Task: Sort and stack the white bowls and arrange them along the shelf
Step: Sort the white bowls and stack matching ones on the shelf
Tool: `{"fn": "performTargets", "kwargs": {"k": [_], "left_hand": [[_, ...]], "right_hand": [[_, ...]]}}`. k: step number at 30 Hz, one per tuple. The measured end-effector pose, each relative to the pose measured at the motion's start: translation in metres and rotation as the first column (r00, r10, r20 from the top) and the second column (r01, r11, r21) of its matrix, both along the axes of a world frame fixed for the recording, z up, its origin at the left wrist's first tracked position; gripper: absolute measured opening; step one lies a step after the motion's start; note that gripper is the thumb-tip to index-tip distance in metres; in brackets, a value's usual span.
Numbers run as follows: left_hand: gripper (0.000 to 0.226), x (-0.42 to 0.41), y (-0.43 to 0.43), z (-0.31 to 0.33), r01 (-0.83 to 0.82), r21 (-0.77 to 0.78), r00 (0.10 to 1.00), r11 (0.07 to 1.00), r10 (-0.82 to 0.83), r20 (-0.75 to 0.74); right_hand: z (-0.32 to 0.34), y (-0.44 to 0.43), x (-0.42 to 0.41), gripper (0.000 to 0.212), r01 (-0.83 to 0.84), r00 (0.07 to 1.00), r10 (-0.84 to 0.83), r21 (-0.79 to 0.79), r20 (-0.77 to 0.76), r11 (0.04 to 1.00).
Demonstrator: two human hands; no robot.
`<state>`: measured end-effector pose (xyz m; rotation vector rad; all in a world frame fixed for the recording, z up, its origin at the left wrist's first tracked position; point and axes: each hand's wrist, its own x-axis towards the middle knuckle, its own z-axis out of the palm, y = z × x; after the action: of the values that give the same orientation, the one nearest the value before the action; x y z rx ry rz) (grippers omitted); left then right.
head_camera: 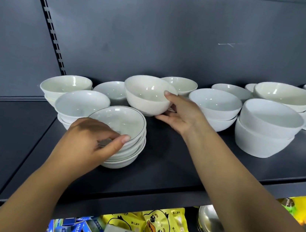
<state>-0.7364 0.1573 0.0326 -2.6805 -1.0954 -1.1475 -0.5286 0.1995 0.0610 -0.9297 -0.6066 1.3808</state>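
Near the front edge of the dark shelf (161, 162), toward its left end, the left hand (88, 142) wraps its fingers (125, 138) over the rim of a stack of shallow line-rimmed bowls (122, 141), holding the stack. Further back, the right hand (180, 114) pinches a deeper cream bowl (147, 95), thumb on its rim and the other fingers under its base; the bowl seems slightly raised and tilted, though I cannot tell whether it has left the shelf.

The pinch on one side of the cream bowl looks risky: if it rotates, it could slip and knock the line-rimmed stack just in front or the pale bowl (112, 90) behind. The stack's upper bowls sit off-centre, so a nudge could slide them off.

Crowding both: a two-bowl stack (78, 104) at the left, white stacked pairs (215, 107) and larger deep bowls (265, 128) to the right. The shelf's front right stays bare. Below hang yellow duck packets (161, 228) and steel bowls (211, 226).
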Motion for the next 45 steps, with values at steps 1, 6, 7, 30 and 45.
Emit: {"fn": "performTargets", "kwargs": {"k": [1, 6, 7, 30, 45], "left_hand": [[0.066, 0.0, -0.002, 0.001, -0.003, -0.041, 0.999, 0.999, 0.005, 0.04], [0.057, 0.007, -0.005, 0.024, -0.009, -0.332, 0.89, 0.943, 0.159, 0.427], [0.067, 0.009, 0.0, 0.033, 0.037, -0.36, 0.86, 0.932, 0.154, 0.487], [0.031, 0.108, 0.106, 0.126, 0.202, -0.593, 0.937, 0.779, 0.022, 0.348], [0.03, 0.12, 0.181, 0.088, -0.096, -0.716, 0.995, 0.691, 0.056, -0.08]], "right_hand": [[0.007, -0.003, 0.0, 0.008, -0.005, 1.0, 0.005, 0.013, -0.011, 1.0], [0.037, -0.018, -0.002, 0.01, -0.024, 1.0, 0.022, 0.1, 0.022, 0.995], [0.042, -0.02, -0.003, 0.011, -0.034, 0.999, 0.031, 0.114, 0.032, 0.993], [0.118, 0.017, 0.099, 0.034, -0.23, 0.264, 0.062, 0.0, 0.963, 0.973], [0.072, 0.11, 0.108, 0.101, -0.134, -0.131, 0.304, -0.321, 0.944, 0.938]]}}
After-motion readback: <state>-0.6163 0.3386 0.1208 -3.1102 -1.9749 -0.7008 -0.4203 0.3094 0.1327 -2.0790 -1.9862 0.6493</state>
